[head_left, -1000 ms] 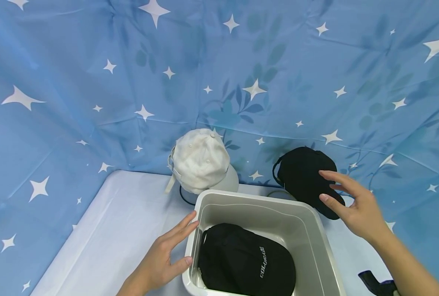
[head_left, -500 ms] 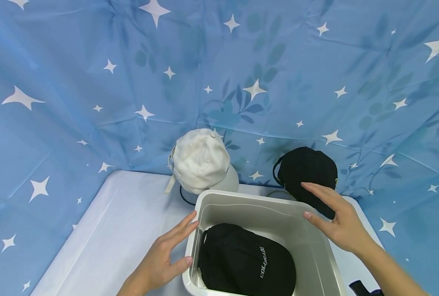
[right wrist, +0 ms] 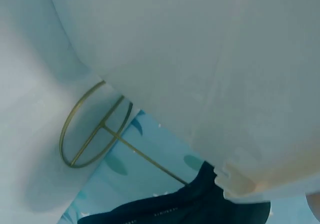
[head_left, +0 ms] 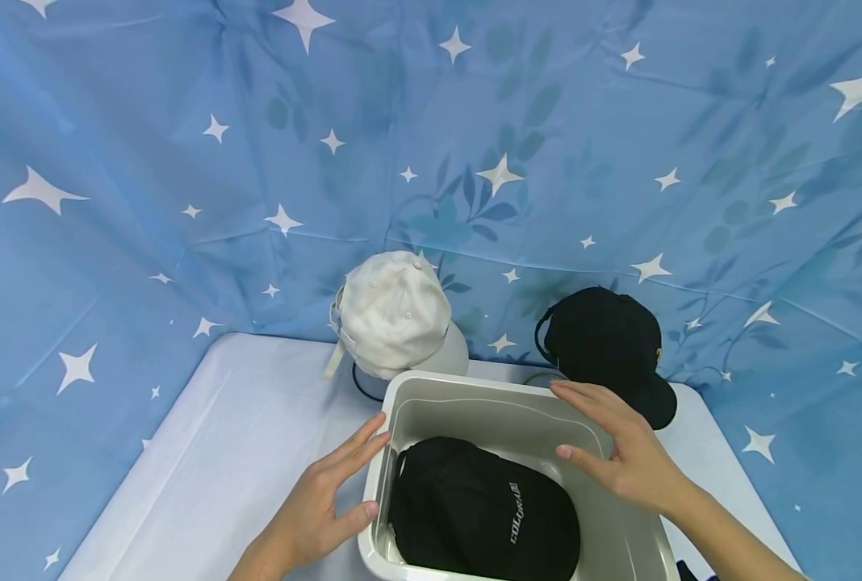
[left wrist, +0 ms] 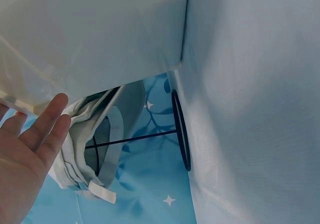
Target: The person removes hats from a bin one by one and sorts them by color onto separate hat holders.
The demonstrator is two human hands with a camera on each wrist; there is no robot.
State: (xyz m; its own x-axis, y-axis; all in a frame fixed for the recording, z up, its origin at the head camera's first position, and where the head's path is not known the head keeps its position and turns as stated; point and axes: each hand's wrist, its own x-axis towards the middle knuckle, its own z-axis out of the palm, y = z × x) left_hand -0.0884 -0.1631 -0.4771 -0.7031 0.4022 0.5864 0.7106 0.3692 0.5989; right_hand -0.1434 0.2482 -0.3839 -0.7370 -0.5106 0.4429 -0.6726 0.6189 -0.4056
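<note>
A black baseball cap with white "COLORADO" lettering (head_left: 485, 508) lies in a pale grey plastic bin (head_left: 642, 524). My left hand (head_left: 322, 492) is at the bin's left rim, fingers spread and fingertips touching or very near it. Over the bin's right side hovers my right hand (head_left: 620, 452), fingers extended and thumb apart, holding nothing. Behind the bin, a cream cap (head_left: 395, 315) sits on a stand with a black wire base (left wrist: 181, 129). Another black cap (head_left: 605, 339) hangs at the back right on a stand with a gold wire base (right wrist: 75, 119).
The bin stands on a white-covered table (head_left: 257, 420). A blue curtain with white stars (head_left: 416, 121) rises right behind the caps. Part of a dark object (head_left: 685, 571) shows beside my right forearm at the bottom edge.
My right hand has moved left and slightly down, away from the black cap at the back, to above the bin. The left hand and the caps stay where they were.
</note>
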